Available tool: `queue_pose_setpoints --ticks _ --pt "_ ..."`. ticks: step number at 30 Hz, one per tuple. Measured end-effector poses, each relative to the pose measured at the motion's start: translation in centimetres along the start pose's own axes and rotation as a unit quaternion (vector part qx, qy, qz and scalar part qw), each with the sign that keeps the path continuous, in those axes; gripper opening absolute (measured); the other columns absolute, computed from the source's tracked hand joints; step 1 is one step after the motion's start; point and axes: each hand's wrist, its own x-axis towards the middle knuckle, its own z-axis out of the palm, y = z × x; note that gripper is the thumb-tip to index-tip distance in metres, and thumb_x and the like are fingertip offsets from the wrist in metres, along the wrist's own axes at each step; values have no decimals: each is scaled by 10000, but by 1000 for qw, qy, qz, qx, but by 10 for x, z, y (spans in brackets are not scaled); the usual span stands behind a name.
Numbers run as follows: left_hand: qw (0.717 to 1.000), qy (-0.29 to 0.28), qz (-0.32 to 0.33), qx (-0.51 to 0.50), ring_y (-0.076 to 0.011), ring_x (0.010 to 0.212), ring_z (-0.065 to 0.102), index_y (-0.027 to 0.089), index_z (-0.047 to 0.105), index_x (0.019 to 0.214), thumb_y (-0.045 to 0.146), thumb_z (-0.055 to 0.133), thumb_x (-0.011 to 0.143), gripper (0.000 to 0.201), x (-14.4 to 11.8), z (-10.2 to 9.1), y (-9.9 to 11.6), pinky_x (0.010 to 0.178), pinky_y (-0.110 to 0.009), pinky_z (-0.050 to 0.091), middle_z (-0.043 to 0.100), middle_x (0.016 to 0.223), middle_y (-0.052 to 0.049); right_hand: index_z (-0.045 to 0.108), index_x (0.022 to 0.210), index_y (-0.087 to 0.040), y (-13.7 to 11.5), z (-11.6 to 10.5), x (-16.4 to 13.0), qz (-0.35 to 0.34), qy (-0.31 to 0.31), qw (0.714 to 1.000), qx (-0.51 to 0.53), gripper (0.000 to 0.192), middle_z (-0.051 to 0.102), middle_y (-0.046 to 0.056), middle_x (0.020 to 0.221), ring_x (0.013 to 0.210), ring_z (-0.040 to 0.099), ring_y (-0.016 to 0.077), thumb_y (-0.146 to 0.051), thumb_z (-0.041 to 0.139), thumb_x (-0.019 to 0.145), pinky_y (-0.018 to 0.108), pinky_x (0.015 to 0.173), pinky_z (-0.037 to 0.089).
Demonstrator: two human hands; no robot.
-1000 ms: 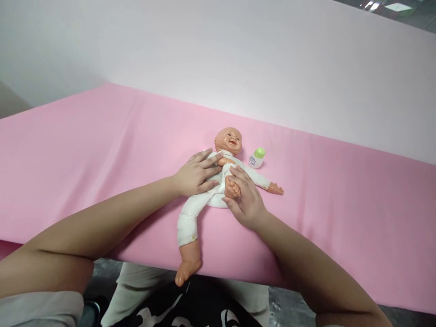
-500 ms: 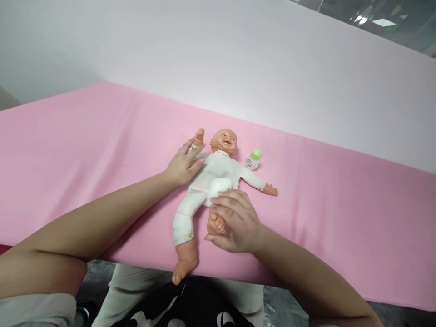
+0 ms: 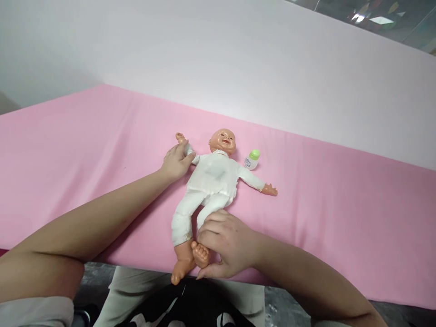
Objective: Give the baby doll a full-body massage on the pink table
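Wht wall (image 3: 204, 54), pink tbl (image 3: 340, 204) — gray flr (image 3: 281, 309), glass (image 3: 402, 27) prob.

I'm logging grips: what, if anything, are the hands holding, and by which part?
The right hand holds the doll by one lower leg, near the foot. The left hand lies over its arm; whether it grips cannot be told.

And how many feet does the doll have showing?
2. The first foot is at the near edge of the table; the second foot is beside it, partly covered by the right hand.
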Motion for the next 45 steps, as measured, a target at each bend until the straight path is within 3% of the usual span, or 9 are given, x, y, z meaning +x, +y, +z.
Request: queue_pose_setpoints --ticks 8,13,17,24,28,31,36,41,45 --pt "974 -14 225 -7 -355 1619 336 213 561 1587 639 486 1015 717 -26 -6 25 1324 -566 287 385 1736 -153 644 1258 -184 -4 -18 -1 -36 235 969 -73 529 759 139 1267 1283 679 311 -608 716 950 496 1097 581" --pt "936 -101 335 39 -408 1659 236 273 534 1628 614 540 976 735 -34 -5 32 1347 -595 188 259 1809 -94 547 1413 -203 9 -25 -2 23 275 956 -103 493 653 192 1484 1518 529 369 -401 681 982 628 1200 518" --pt "928 -128 341 74 -465 1651 211 296 600 1579 629 561 961 702 -36 -7 37 1312 -660 194 306 1794 -74 499 1440 -204 27 -22 -2 81 305 945 -85 504 559 222 1578 1587 435 393 -335 665 982 694 1233 451" --pt "917 -143 363 86 -478 1635 251 305 667 1511 627 574 975 632 -39 -11 45 1295 -699 215 337 1781 -73 509 1424 -235 55 -21 -3 158 264 951 -20 462 517 191 1635 1605 412 360 -377 656 1010 655 1269 414" --pt "928 -126 343 76 -452 1652 233 262 629 1551 627 535 1005 664 -38 -7 40 1312 -654 250 321 1785 -107 516 1426 -226 53 -21 -3 144 265 953 -34 467 521 195 1630 1611 397 362 -365 661 1005 655 1263 413" --pt "945 -85 313 47 -388 1646 292 275 579 1591 595 479 1044 641 -34 -5 34 1323 -595 278 308 1791 -107 552 1393 -227 42 -23 -4 116 264 954 -81 465 591 186 1555 1559 465 375 -389 689 980 644 1224 452" --pt "981 -27 189 24 -349 1640 312 211 496 1645 574 403 1072 684 -21 -9 22 1318 -544 314 327 1767 -165 634 1260 -241 18 -25 -4 46 256 959 -115 543 765 125 1267 1233 671 352 -567 799 859 549 1048 541" --pt "998 -18 29 45 -419 1483 496 224 465 1661 620 426 1025 751 -2 -18 7 1227 -605 401 518 1622 -197 639 927 -227 5 -11 -1 -18 131 990 -43 541 739 43 857 808 628 224 -756 712 843 404 787 528" --pt "992 -63 -26 106 -438 1290 629 242 523 1611 628 389 1023 715 7 -28 0 1092 -583 483 710 1347 -190 590 791 -230 3 -3 2 -24 32 998 -39 548 609 -9 699 663 508 172 -768 645 880 366 720 477"
